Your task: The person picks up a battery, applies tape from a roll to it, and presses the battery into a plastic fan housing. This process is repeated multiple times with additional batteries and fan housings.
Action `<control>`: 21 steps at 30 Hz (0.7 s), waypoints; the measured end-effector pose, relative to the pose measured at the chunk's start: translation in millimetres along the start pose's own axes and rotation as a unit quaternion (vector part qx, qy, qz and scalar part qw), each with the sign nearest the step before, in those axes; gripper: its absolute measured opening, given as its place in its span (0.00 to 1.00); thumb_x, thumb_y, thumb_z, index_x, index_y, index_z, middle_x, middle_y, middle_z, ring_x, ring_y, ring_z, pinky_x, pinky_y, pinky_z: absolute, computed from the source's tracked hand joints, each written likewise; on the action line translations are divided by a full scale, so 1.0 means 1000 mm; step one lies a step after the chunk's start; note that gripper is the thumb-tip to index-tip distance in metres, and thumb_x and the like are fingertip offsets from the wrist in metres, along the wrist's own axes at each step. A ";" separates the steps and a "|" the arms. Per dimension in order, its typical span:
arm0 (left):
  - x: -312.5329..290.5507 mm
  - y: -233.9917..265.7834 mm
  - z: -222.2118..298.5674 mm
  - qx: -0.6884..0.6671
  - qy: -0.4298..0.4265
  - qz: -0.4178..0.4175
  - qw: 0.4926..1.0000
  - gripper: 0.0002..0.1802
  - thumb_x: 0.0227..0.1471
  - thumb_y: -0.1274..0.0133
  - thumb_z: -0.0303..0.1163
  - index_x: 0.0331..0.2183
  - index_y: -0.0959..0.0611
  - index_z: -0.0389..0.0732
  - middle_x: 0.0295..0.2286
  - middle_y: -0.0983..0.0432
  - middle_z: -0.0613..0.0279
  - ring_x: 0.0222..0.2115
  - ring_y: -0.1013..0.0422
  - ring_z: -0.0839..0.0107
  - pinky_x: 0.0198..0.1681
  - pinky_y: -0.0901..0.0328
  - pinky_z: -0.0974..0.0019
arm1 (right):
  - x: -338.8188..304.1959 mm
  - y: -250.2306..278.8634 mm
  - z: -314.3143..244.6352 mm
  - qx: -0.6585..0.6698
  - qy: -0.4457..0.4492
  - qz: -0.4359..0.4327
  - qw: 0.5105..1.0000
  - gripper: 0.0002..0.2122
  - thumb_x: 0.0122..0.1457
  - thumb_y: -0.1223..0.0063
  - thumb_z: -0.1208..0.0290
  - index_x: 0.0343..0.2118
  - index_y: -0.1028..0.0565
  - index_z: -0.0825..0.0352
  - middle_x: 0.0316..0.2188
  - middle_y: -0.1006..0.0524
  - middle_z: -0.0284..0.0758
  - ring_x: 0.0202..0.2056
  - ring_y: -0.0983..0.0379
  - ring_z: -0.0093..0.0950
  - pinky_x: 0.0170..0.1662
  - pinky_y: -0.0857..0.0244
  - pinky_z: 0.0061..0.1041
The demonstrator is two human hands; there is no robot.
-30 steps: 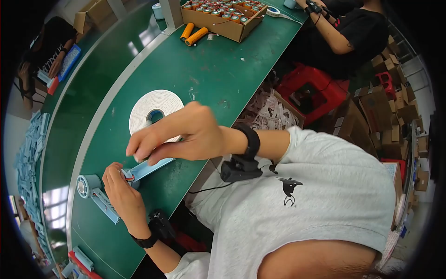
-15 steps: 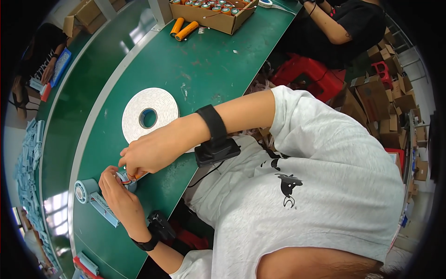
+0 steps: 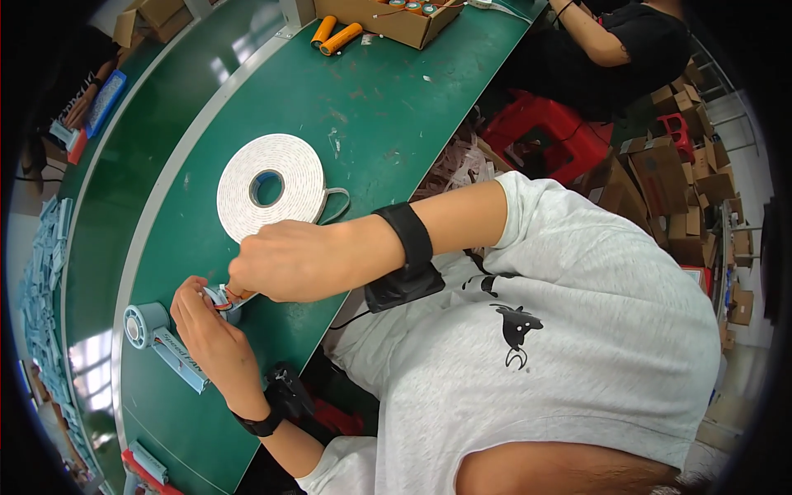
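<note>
My left hand (image 3: 213, 342) is closed around a light blue fan casing (image 3: 234, 315), partly hidden by its fingers. Thin coloured wires (image 3: 221, 306) show at the casing, and a bit of orange shows beside them under my right hand. My right hand (image 3: 289, 262) reaches in from above, its bent fingers pressed together at the wires; what they pinch is hidden. Left of my left hand lies another light blue handheld fan (image 3: 147, 323), its long handle (image 3: 181, 363) pointing toward me. A large roll of white double-sided tape (image 3: 239, 177) lies flat just beyond my right hand, a loose end curling off its right side.
Two orange battery cells (image 3: 341, 39) lie by a cardboard box (image 3: 404, 29) of cells at the far end. A red and light blue piece (image 3: 147, 472) sits at the near left. Beyond the metal rail, light blue parts (image 3: 41, 280) are heaped. A co-worker sits by a red stool (image 3: 544, 136).
My right hand has lifted slightly and turned, its fingers still at the wires. The tape's loose end now shows. The view has shifted a little, so the battery box sits higher.
</note>
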State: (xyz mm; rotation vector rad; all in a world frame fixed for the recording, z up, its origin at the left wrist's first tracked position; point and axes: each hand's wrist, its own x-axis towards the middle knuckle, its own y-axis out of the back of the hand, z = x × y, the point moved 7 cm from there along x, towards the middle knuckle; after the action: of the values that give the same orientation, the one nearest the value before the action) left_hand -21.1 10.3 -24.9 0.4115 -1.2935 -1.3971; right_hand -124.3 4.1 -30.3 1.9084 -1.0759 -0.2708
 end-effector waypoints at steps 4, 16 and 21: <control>0.004 -0.001 0.002 0.004 -0.009 -0.013 1.000 0.08 0.46 0.63 0.16 0.33 0.33 0.32 0.32 0.34 0.52 0.36 0.38 0.55 0.37 0.43 0.60 | 0.007 0.001 -0.002 -0.026 -0.053 -0.045 0.997 0.13 0.41 0.55 0.83 0.32 0.24 0.68 0.19 0.27 0.45 0.24 0.29 0.41 0.27 0.35 0.32; 0.006 0.000 -0.009 -0.095 0.020 0.014 0.995 0.06 0.49 0.63 0.21 0.31 0.31 0.33 0.30 0.34 0.52 0.30 0.37 0.56 0.33 0.42 0.63 | 0.003 0.051 0.033 0.197 0.151 0.014 0.969 0.13 0.47 0.46 0.70 0.38 0.26 0.65 0.21 0.27 0.33 0.27 0.28 0.26 0.31 0.36 0.23; 0.005 0.000 -0.018 -0.102 -0.013 0.056 0.993 0.06 0.48 0.63 0.21 0.30 0.30 0.33 0.28 0.34 0.52 0.28 0.37 0.57 0.32 0.42 0.62 | 0.023 -0.012 0.002 0.133 0.236 -0.166 0.948 0.15 0.46 0.45 0.62 0.36 0.28 0.62 0.19 0.28 0.34 0.24 0.29 0.32 0.26 0.36 0.26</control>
State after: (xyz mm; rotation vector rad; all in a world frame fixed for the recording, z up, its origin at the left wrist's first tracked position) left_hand -8.0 -2.1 -28.7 0.1796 -1.1620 -1.4265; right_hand -105.0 -11.9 -35.8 2.2410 -0.4856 0.1550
